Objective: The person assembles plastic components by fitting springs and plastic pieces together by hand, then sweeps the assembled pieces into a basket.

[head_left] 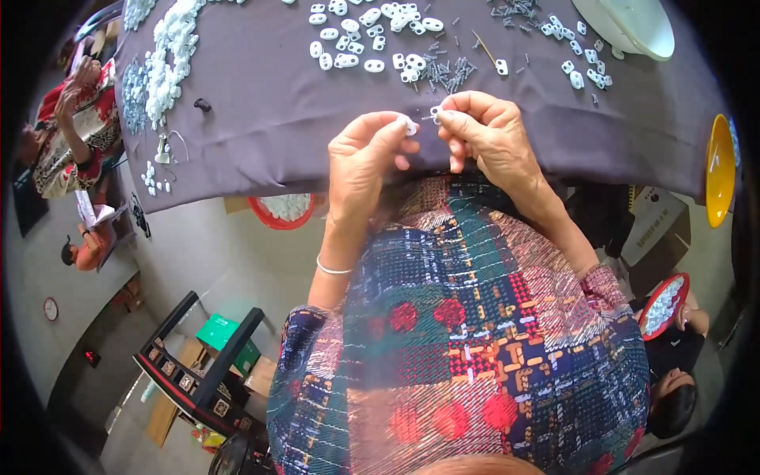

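Over the near edge of the cloth-covered table, my two hands are raised close together, fingertips facing each other. My left hand (pixel 366 150) pinches a small white plastic piece (pixel 411 127) between thumb and fingers. A white two-hole plastic piece (pixel 435 115) sits in the pinch of my right hand (pixel 489 138), and a thin metal spring (pixel 426 119) seems to stick out of it toward the left hand. Just beyond the hands lies a loose pile of small springs (pixel 453 75), beside scattered white oval two-hole pieces (pixel 374 66).
A thin stick (pixel 484 49) touches a white piece. Heaps of white parts (pixel 168 71) cover the table's left; a white bowl (pixel 633 28) stands far right. A yellow bowl (pixel 719 170) is at the right edge. Red basins (pixel 283 215) of parts and other people (pixel 677 388) are around.
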Demonstrator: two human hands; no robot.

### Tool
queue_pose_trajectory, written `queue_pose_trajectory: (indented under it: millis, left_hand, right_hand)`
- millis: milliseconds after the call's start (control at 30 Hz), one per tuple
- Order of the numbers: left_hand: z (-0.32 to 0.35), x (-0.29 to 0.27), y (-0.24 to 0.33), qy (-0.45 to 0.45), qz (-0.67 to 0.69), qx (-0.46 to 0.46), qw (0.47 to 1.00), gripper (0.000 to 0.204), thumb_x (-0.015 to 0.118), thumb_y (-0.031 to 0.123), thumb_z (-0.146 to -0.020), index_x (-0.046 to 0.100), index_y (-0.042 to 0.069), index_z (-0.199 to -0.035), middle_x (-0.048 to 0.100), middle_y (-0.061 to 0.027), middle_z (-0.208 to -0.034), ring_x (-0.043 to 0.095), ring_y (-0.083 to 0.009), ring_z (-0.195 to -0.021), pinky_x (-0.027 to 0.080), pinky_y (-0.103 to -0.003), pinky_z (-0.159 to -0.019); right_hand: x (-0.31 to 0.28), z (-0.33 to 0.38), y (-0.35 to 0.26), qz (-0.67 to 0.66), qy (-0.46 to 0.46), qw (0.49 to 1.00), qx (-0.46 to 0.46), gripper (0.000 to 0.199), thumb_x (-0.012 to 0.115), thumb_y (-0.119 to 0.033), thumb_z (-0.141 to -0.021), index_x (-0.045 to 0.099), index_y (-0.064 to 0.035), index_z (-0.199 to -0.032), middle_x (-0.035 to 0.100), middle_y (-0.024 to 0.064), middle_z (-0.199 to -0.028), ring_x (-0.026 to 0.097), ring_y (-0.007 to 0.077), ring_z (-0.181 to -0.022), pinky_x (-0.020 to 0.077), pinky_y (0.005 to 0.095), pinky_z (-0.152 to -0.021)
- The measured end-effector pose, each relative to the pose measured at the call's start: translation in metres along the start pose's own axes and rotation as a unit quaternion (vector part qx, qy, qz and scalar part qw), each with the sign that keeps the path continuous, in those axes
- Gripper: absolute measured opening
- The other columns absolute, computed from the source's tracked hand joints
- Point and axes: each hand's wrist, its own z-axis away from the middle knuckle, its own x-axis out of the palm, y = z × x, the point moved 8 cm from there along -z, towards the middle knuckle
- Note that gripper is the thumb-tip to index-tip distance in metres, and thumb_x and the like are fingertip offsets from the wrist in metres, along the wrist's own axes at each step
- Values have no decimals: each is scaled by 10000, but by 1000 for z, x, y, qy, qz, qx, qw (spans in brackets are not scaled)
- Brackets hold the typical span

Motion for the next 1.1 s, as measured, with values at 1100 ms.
queue_pose_trajectory:
  millis: [1100]
  left_hand:
    - [18, 17, 6, 3, -16, 10, 1000, 128, 616, 103, -865, 631, -8, -926, 589, -6, -735, 467, -34, -567, 352, -158, -484]
  right_hand:
    - [18, 13, -20, 122, -6, 993, 8, 157, 580, -123, -883, 601, 26, -927, 586, 38, -723, 527, 44, -531, 478, 193, -467]
